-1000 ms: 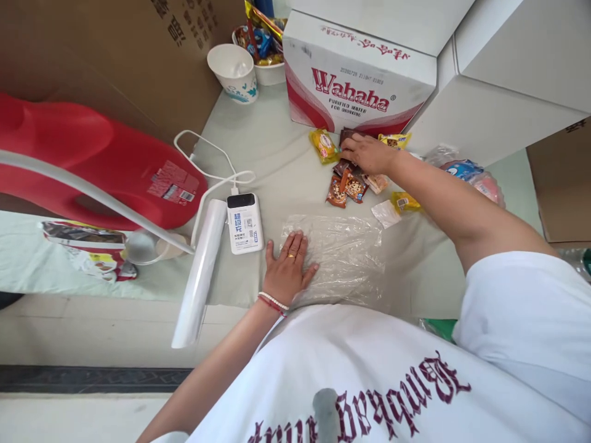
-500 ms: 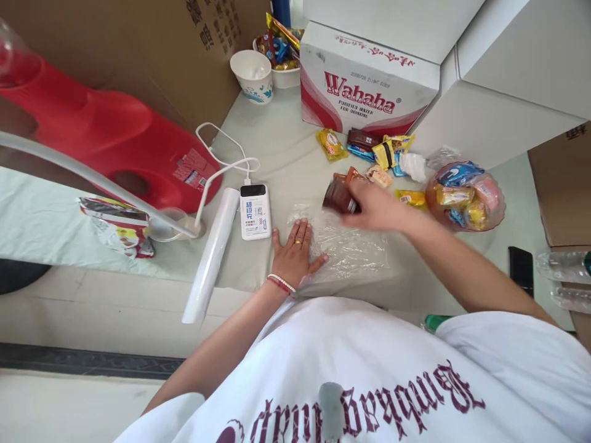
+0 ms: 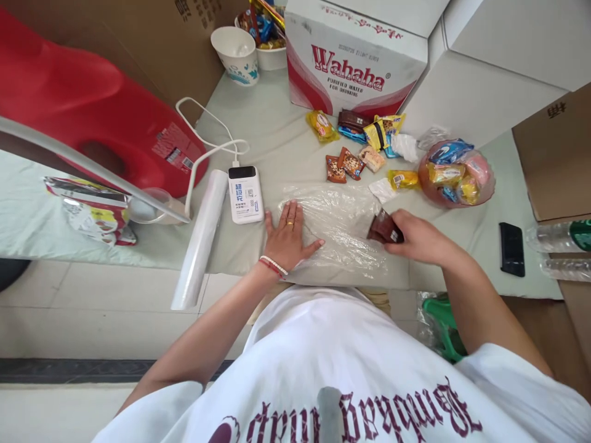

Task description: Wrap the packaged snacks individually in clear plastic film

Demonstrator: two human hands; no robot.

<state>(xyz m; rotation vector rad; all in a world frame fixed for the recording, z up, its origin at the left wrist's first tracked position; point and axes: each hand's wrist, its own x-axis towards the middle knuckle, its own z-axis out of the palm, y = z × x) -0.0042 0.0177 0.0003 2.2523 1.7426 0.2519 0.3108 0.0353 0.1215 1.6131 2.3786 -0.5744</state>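
My left hand [image 3: 287, 237] lies flat, fingers spread, on the left edge of a sheet of clear plastic film [image 3: 337, 231]. At the film's right side, my right hand [image 3: 418, 239] pinches a dark brown snack packet [image 3: 384, 227]. Just beyond the film lie two brown cookie packets [image 3: 344, 165], a pale wrapped snack [image 3: 372, 159] and a crumpled white tissue [image 3: 382, 190]. A yellow snack packet [image 3: 403, 179] rests by a pink clear bowl [image 3: 487, 184] of wrapped snacks.
A white power bank [image 3: 245, 195] with its cable and a white roll [image 3: 203, 240] lie left. Behind stand a Wahaha box [image 3: 357, 67], a paper cup [image 3: 237, 58] and a red jug [image 3: 133, 117]. A black phone [image 3: 511, 249] and plastic bottles [image 3: 561, 237] are right.
My right hand has moved right and toward me with the brown packet, uncovering the cookie packets and the white tissue. My left hand stays on the film. The view has shifted slightly.
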